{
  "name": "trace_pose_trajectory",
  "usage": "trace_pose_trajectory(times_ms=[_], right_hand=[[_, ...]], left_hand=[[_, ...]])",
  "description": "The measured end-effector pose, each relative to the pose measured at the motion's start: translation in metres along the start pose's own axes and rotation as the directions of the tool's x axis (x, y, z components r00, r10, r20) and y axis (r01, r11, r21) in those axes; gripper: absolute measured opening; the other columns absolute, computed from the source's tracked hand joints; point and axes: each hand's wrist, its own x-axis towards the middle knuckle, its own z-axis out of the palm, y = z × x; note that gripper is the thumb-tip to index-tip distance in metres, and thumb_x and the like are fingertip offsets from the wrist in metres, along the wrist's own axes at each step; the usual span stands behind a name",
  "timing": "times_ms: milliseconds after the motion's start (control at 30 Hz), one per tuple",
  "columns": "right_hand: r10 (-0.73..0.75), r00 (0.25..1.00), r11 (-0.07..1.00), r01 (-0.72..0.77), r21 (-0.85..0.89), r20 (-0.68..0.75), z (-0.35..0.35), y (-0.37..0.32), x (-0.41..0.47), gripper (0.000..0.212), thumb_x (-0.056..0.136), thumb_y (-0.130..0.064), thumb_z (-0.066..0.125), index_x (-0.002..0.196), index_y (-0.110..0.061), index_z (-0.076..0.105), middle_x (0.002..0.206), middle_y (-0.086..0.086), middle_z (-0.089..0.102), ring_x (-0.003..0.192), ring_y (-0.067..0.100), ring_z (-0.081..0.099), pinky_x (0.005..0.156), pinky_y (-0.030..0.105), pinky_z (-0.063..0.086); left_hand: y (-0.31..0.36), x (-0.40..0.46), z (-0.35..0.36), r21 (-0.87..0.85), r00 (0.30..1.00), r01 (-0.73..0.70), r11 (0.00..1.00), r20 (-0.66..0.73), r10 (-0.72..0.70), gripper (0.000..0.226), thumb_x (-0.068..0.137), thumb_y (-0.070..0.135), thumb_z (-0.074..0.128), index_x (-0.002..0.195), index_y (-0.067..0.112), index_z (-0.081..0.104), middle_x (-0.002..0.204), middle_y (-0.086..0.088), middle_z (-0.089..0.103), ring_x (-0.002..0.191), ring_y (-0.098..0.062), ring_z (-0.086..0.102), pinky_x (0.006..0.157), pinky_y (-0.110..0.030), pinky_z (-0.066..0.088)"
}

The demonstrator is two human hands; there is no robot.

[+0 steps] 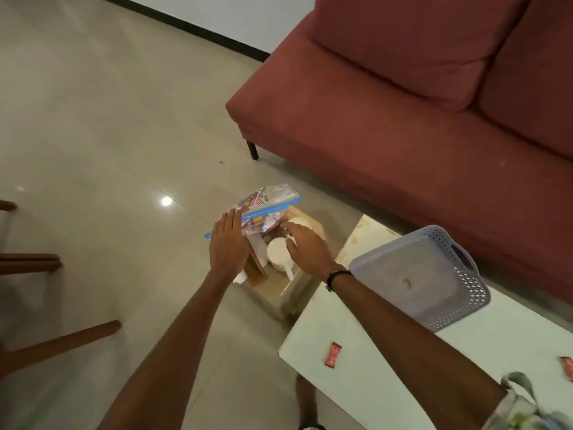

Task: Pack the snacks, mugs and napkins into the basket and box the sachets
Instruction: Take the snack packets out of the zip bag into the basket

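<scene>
Floor tiles carry the box (279, 293) off the worktop's (356, 383) corner; my left grip (228, 243) lies flat against the bag (263, 212), right grip (305, 243) half-curled over a mug (277, 254), both arms outstretched.

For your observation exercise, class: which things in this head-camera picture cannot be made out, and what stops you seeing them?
- Print on the snack packets inside the zip bag: blurred, too small.
- Box contents: covered by the left hand, right hand and bag; only two mugs show.
- Second red sachet: cut by the right edge.
- First red sachet: label too small.
- Grey basket: dark speck inside unidentifiable.
</scene>
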Motion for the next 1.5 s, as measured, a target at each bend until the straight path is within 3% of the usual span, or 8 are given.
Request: trace_pose_trajectory(times_ms=[200,400,567,767,900,1300,1433,1500], right_hand=[[-0.007,1.0,0.999,0.008,0.054,0.0,0.014,0.003,0.027,0.031,0.096,-0.012,0.045,0.125,-0.01,0.057,0.125,0.008,0.064,0.114,0.021,0.058,0.085,0.017,0.039],[-0.03,0.999,0.997,0.032,0.067,-0.034,0.005,0.008,0.038,0.033,0.096,-0.01,0.044,0.126,-0.013,0.056,0.122,0.005,0.066,0.113,0.02,0.058,0.092,0.032,0.05],[-0.027,0.993,0.996,0.037,0.082,-0.118,-0.019,0.002,0.038,0.034,0.097,-0.011,0.043,0.129,-0.014,0.054,0.126,0.003,0.063,0.115,0.018,0.058,0.097,0.029,0.048],[-0.123,0.881,0.991,0.084,-0.106,-0.457,-0.083,-0.017,0.022,0.035,0.094,-0.019,0.052,0.128,-0.014,0.055,0.128,0.002,0.059,0.12,0.016,0.049,0.099,0.022,0.035],[-0.161,0.907,0.965,0.061,-0.257,-0.389,-0.136,-0.02,-0.012,0.036,0.091,-0.036,0.058,0.122,-0.02,0.063,0.122,-0.002,0.065,0.114,0.018,0.056,0.092,0.032,0.045],[0.0,0.941,0.999,-0.012,-0.035,-0.339,-0.214,0.016,-0.224,0.018,0.09,-0.015,0.06,0.1,-0.009,0.073,0.092,0.009,0.074,0.079,0.022,0.066,0.073,0.041,0.054],[0.152,0.928,0.974,-0.083,0.21,-0.341,-0.228,0.033,-0.304,0.013,0.087,-0.013,0.065,0.09,-0.007,0.076,0.082,0.012,0.075,0.067,0.02,0.065,0.06,0.017,0.05],[0.244,0.919,0.92,-0.118,0.373,-0.311,-0.231,0.043,-0.341,0.015,0.087,-0.016,0.065,0.085,-0.005,0.075,0.081,0.017,0.073,0.066,0.024,0.063,0.061,0.026,0.05]], left_hand=[[-0.007,0.034,0.015,0.044,0.999,-0.034,0.998,-0.036,0.036,0.039,0.091,0.013,0.052,0.129,0.006,0.049,0.118,-0.014,0.064,0.103,-0.031,0.06,0.09,-0.038,0.044],[-0.008,0.058,0.004,-0.038,0.996,0.029,0.999,-0.088,-0.032,0.023,0.083,0.007,0.062,0.105,0.0,0.065,0.09,-0.022,0.07,0.081,-0.038,0.063,0.068,-0.042,0.052],[0.006,0.074,-0.04,-0.177,0.946,-0.153,0.972,-0.311,0.092,0.041,0.079,0.02,0.041,0.089,-0.008,0.069,0.078,-0.027,0.07,0.07,-0.041,0.064,0.062,-0.042,0.052],[0.038,0.078,-0.108,-0.044,0.874,-0.426,0.904,-0.28,0.398,0.029,0.078,0.025,0.065,0.086,-0.002,0.071,0.08,-0.021,0.073,0.073,-0.035,0.066,0.069,-0.041,0.052],[0.075,0.061,-0.145,-0.026,0.798,-0.587,0.809,-0.184,0.574,0.026,0.079,0.019,0.056,0.085,0.0,0.073,0.079,-0.019,0.074,0.072,-0.035,0.066,0.069,-0.038,0.05],[0.23,-0.046,-0.18,-0.074,0.624,-0.775,0.628,0.063,0.779,0.022,0.087,0.003,0.054,0.098,0.009,0.072,0.102,-0.005,0.074,0.094,-0.023,0.063,0.087,-0.033,0.042],[0.29,-0.104,-0.165,-0.034,0.573,-0.819,0.573,0.005,0.82,0.021,0.085,0.008,0.056,0.093,0.015,0.073,0.099,0.0,0.074,0.092,-0.023,0.061,0.089,-0.035,0.038],[0.319,-0.138,-0.15,-0.07,0.58,-0.814,0.577,-0.034,0.814,0.02,0.085,0.008,0.056,0.092,0.013,0.074,0.099,-0.002,0.075,0.094,-0.025,0.063,0.089,-0.036,0.04]])
